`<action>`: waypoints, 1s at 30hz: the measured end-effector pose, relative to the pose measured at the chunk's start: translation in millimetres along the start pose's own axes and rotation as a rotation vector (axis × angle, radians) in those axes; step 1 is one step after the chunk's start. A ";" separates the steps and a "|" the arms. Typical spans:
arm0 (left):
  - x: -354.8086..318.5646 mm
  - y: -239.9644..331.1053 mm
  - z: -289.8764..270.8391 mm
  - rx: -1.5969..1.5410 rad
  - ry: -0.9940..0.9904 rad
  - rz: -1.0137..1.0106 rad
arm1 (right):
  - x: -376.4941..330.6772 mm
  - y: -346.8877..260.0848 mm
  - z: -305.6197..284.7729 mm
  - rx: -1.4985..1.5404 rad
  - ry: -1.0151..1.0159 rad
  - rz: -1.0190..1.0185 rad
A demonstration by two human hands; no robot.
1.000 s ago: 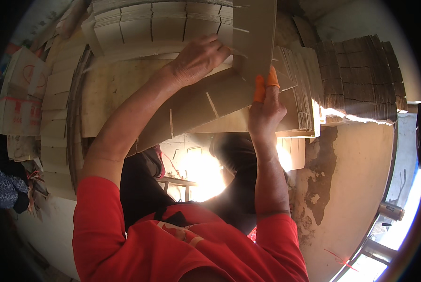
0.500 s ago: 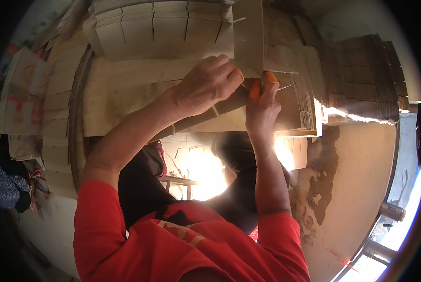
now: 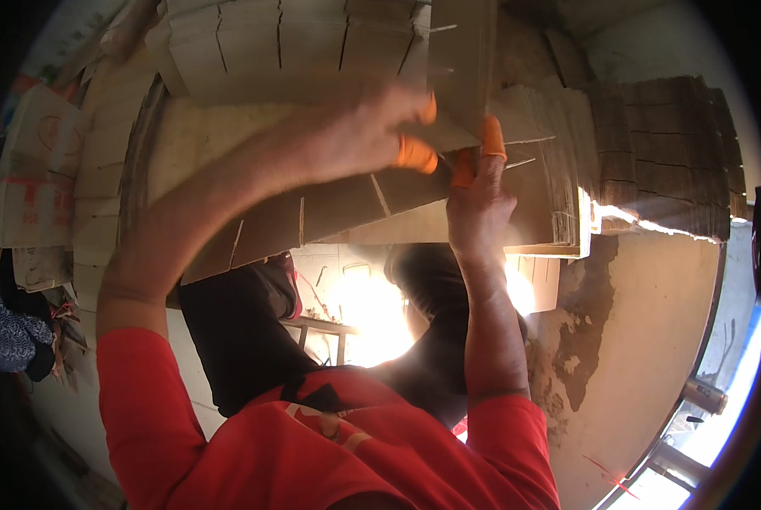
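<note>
Apparently mid-slotting over the table, the right hand pinches the upright card where it meets the long card, the blurred left hand's grip unclear; next calls for aligning 2 slots.

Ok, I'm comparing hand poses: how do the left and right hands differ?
The left hand is blurred, its grip open; the right hand is sharper, its grip closed on slotted cardboard. The left forearm slants across; the right forearm points nearly straight ahead. Both hands wear orange finger covers.
</note>
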State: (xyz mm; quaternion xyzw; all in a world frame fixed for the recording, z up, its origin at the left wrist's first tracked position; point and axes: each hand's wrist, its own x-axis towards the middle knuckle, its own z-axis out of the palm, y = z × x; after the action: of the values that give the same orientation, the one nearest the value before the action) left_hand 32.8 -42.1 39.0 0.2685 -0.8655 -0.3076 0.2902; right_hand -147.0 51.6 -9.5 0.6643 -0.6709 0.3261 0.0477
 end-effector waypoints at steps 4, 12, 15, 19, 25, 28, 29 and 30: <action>53.5 -58.1 -33.2 0.412 0.054 -0.007 | -0.5 -4.2 -3.9 0.010 0.058 -0.055; 69.8 -166.0 7.5 0.861 0.258 0.123 | 1.1 -7.3 -5.3 0.105 0.092 -0.057; 65.3 -168.4 11.9 0.867 0.232 0.147 | -0.1 -4.9 -6.7 0.099 0.117 -0.076; 56.5 -146.2 4.8 0.805 0.330 0.340 | 2.8 -6.2 -10.5 0.133 0.162 -0.139; 57.1 -143.3 4.3 0.847 0.219 0.187 | 1.4 -9.2 -15.6 0.107 0.157 -0.126; 59.2 -136.2 6.7 0.816 0.209 0.070 | 1.3 -6.8 -15.2 0.110 0.196 -0.145; 58.5 -137.5 7.2 0.805 0.220 0.110 | 1.0 -8.1 -17.1 0.143 0.188 -0.139; 57.2 -139.7 7.2 0.794 0.232 0.150 | 0.6 -8.9 -18.2 0.176 0.180 -0.133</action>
State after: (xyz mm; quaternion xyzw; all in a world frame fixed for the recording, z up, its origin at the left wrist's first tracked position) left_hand 28.6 -169.2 -42.5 0.3286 -0.8956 0.1041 0.2811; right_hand -145.7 61.1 8.3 0.6769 -0.5874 0.4378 0.0706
